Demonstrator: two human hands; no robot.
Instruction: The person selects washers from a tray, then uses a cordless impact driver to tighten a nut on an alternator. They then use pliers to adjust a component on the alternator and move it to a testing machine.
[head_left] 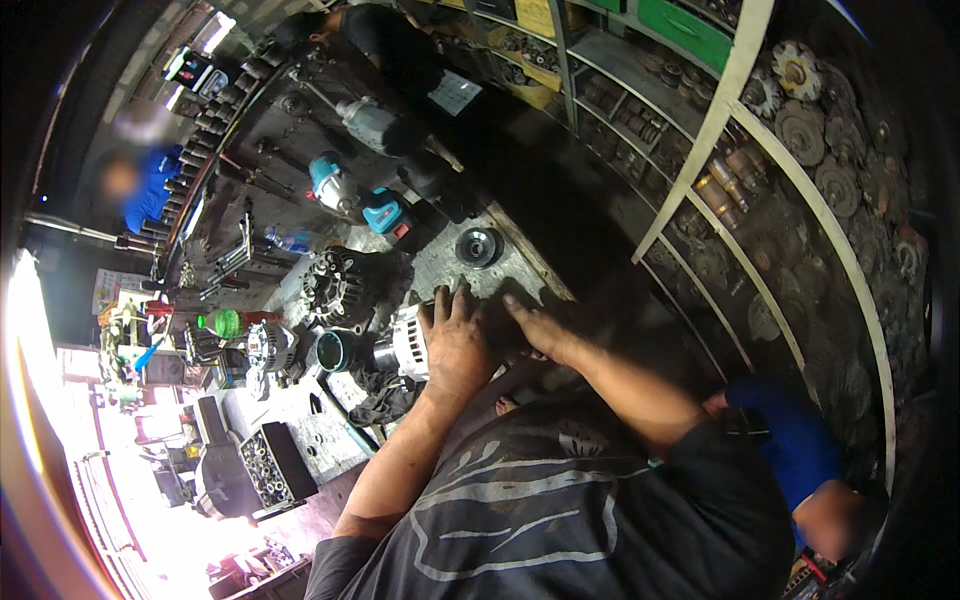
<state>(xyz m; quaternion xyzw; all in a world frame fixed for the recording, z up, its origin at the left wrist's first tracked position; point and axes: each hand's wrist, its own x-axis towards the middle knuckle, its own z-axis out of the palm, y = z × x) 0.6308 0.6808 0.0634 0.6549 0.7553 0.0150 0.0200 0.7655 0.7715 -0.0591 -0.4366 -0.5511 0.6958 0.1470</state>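
My left hand lies over an alternator with a slotted silver housing, its fingers curved across the top near the bench edge. To the right of it, my right hand has its fingers bent around a dark part in shadow, which I cannot make out. Both hands look dark with grime. Beyond them a round black pulley rests flat on the metal bench top. Left of the alternator are a short open cylinder and a dark rag.
Farther along stand an alternator housing, a teal impact wrench, a teal battery tool and a grey power tool. A green bottle and a box of sockets sit left. Shelves hold parts; people in blue and dark clothes are nearby.
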